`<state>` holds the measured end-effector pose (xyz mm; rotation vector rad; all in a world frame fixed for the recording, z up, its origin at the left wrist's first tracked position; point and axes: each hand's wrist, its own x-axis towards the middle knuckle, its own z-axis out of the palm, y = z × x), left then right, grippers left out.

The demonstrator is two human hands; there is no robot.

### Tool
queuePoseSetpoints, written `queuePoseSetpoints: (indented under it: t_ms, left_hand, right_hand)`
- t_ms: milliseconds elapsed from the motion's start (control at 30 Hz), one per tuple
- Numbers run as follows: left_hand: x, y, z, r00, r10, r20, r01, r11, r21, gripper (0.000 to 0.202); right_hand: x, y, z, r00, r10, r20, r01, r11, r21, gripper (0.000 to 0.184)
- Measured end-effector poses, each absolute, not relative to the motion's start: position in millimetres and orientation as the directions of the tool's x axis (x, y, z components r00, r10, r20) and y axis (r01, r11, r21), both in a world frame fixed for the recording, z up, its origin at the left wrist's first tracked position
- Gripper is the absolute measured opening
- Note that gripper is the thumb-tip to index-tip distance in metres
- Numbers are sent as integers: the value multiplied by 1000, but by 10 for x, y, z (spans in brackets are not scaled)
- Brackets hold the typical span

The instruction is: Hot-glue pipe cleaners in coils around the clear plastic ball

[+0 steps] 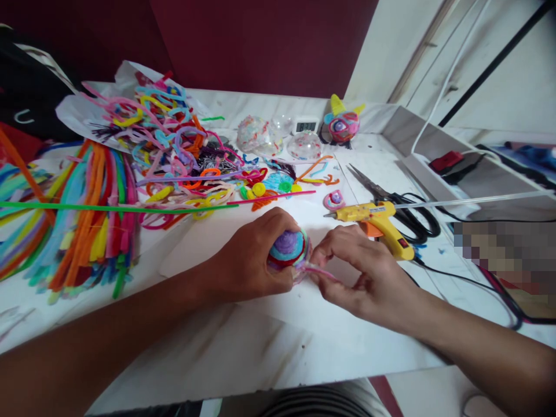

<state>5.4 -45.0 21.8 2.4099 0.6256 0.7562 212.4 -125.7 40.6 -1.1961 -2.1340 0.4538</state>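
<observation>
My left hand [260, 255] is closed around a ball [287, 248] wrapped in coiled pipe cleaner, purple in the middle with blue and red rings. Beside it, my right hand [356, 266] pinches a pink pipe cleaner [320, 270] that runs out from the ball's lower right side. Just past the right hand lies a yellow glue gun [382, 226] with an orange trigger. A small coiled pink, blue and purple piece [334, 200] rests near the glue gun's nozzle.
Black-handled scissors [391, 200] lie behind the glue gun. Pipe cleaner bundles [95, 220] and a tangled heap [174, 133] cover the left. Clear plastic balls [256, 134], a small digital clock [306, 125] and a decorated ball figure [343, 124] stand at the back. A grey tray [482, 168] is at right.
</observation>
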Motion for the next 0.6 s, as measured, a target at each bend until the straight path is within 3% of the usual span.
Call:
queuePoseSetpoints:
  t_ms: [167, 333, 467, 600]
  left_hand:
    - [33, -449, 218, 735, 564, 377, 268, -752, 601, 40]
    - [3, -451, 207, 735, 561, 382, 250, -747, 616, 44]
    - [-28, -395, 218, 732, 546, 407, 233, -763, 603, 47]
    - [-71, -311, 250, 759, 529, 381, 241, -771, 589, 48]
  right_hand:
    - [2205, -1265, 415, -441, 811, 385, 619, 585, -524, 1]
    - [2412, -1265, 548, -277, 861, 426, 679, 489, -547, 4]
    - [2720, -1355, 645, -115, 854, 508, 842, 355, -406, 7]
    - [2961, -1484, 573, -94, 911, 403, 919, 235, -317, 16]
